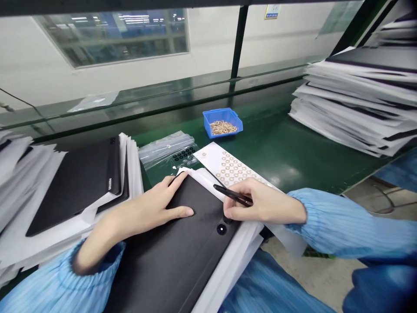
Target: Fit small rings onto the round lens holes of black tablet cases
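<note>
We look from our head, forward and down, close over the desk (293, 152) toward the far wall (208, 52).

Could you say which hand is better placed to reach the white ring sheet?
Likely the right hand: it holds thin black tweezers beside that sheet; the left hand rests on the black panel.

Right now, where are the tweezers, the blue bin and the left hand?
tweezers (233, 194), head view, middle of the black shaft.
blue bin (220, 115), head view, inner back wall.
left hand (156, 205), head view, back of the hand.
</note>
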Available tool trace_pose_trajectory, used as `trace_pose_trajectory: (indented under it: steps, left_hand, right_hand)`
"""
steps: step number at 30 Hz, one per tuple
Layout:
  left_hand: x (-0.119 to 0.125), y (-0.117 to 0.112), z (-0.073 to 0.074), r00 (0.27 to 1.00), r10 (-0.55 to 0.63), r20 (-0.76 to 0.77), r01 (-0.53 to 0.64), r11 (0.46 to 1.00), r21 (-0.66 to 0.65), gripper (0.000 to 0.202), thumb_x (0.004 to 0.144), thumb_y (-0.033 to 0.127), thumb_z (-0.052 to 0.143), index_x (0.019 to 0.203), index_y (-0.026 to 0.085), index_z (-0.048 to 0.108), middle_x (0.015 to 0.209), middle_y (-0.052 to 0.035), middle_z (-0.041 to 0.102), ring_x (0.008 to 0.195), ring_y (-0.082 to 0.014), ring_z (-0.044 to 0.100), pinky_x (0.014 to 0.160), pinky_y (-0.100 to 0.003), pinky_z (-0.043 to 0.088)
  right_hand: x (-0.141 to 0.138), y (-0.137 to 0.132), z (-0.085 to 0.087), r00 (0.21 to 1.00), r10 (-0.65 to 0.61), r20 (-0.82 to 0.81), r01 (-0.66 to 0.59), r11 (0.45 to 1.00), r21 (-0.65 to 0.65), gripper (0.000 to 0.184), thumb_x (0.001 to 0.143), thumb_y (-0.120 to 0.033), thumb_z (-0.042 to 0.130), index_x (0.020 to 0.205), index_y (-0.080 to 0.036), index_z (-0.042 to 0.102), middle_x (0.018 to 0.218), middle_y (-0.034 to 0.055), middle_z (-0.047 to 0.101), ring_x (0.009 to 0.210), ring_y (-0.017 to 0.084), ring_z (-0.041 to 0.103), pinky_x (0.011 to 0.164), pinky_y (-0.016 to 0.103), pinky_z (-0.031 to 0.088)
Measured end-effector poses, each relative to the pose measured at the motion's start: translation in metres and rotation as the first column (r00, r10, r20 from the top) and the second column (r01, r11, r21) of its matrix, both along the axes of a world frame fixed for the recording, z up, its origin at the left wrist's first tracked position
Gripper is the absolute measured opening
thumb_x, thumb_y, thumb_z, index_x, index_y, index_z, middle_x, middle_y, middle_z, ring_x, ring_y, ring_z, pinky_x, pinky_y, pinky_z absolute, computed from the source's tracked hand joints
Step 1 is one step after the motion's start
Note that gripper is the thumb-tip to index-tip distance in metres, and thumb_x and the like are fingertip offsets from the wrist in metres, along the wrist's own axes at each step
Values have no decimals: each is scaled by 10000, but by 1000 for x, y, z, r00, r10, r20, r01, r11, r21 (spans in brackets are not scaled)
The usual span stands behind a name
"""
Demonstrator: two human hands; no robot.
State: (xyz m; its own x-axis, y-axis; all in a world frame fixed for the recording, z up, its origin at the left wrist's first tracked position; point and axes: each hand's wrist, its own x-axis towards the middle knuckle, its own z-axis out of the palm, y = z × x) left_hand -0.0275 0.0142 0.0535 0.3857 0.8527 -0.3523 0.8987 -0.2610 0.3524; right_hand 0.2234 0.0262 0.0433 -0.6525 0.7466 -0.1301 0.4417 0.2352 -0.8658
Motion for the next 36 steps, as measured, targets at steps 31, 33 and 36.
trace_pose_trajectory:
  steps: [31,33,36]
  left_hand:
    - [26,-26,1,976,-196,-97,218,844,490,581,882,458,455,1360,141,361,1445,-130,270,1330,-302,220,1056,-457,293]
    - [39,-39,5,936,-342,-83,342,825,451,537,881,407,486,1350,167,384,1429,-107,323,1315,-290,270,1029,-448,351]
    - [50,-50,9,887,-452,-91,456,830,321,567,840,429,556,1338,198,415,1407,-119,374,1274,-349,343,953,-528,413]
  right_hand:
    - [15,-15,-8,976,15,-216,102,849,518,207,852,-263,558,714,-149,662,715,42,597,652,122,546,592,228,411]
    - [20,-16,-6,929,-116,-353,276,850,448,386,923,-373,415,713,-159,659,717,44,595,656,123,542,604,241,417]
    - [22,-21,-3,887,-194,-418,347,879,328,466,946,-405,329,684,-159,625,668,34,570,615,117,531,583,247,421]
